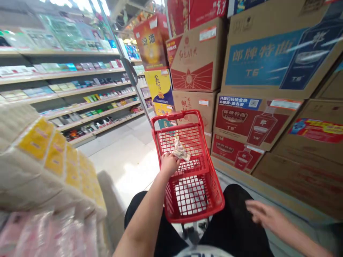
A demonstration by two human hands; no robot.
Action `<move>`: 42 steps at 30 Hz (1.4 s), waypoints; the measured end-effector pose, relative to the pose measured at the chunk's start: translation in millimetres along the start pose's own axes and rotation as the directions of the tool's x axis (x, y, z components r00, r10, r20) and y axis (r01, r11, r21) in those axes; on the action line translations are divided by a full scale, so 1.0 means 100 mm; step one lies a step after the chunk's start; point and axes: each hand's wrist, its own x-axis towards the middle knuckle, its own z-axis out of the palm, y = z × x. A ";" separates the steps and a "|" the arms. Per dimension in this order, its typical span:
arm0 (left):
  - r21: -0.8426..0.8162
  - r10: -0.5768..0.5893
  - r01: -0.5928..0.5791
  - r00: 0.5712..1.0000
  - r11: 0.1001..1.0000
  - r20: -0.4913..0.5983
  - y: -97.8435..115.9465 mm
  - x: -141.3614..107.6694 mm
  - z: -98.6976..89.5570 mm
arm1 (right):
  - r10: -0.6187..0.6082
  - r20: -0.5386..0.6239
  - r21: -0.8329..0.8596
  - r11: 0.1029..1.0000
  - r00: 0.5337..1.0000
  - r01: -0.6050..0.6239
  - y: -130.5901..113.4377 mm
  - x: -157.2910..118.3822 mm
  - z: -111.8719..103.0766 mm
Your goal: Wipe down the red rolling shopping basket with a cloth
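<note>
A crumpled, off-white cloth (pixel 181 150) is in my left hand (pixel 170 163). My fingers close on its left edge, over the red mesh of a shopping cart (pixel 218 185). The cart's upper panel lies under the cloth, and its lower basket sits between my knees. Off to the right, near my black-trousered right knee (pixel 235 203), hangs my right hand (pixel 258 211). Its fingers are loosely apart and slightly blurred, with nothing in them.
Stacked cardboard liquor cartons (pixel 253 117) rise close on the right. Packs with yellow labels (pixel 57 153) are piled at the left. Beyond stand long shelves (pixel 66 76) of small boxes and bottles. A metal pole (pixel 131 71) stands behind the cart on the tiled floor (pixel 128 150).
</note>
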 end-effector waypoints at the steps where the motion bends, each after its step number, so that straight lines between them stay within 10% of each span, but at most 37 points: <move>1: -0.013 -0.010 0.010 1.000 1.000 -0.005 0.03 -0.05 -0.02 | -0.076 0.021 0.022 0.997 0.997 0.075 -0.12 0.19 0.07; 8: -0.071 -0.032 0.031 0.999 0.997 -0.020 0.29 -0.33 -0.03 | -0.685 0.036 -0.079 0.723 0.727 0.686 -1.39 0.97 1.06; 15: -0.093 0.000 -0.002 1.000 0.996 -0.023 0.35 -0.39 0.04 | -0.672 0.163 -0.248 0.681 0.722 0.689 -1.64 1.40 1.78; 21: -0.108 0.063 -0.070 0.996 0.992 -0.067 0.32 -0.33 0.07 | -0.709 0.025 -0.200 0.687 0.705 0.698 -1.58 1.79 1.76; 27: -0.141 0.100 -0.118 0.987 0.983 -0.126 0.32 -0.26 0.10 | -0.562 -0.261 -0.212 0.826 0.785 0.522 -1.54 1.89 1.66; 32: -0.144 0.144 -0.161 0.982 0.976 -0.125 0.33 -0.18 0.16 | -0.673 -0.203 -0.141 0.739 0.711 0.659 -1.42 1.88 1.74; 38: -0.146 0.135 -0.152 0.983 0.978 -0.122 0.37 -0.16 0.14 | -0.427 -0.420 -0.083 0.897 0.801 0.434 -1.40 2.15 1.60; 42: -0.146 0.129 -0.143 0.986 0.979 -0.101 0.37 -0.17 0.13 | -0.570 -0.269 -0.212 0.821 0.776 0.530 -1.50 2.14 1.67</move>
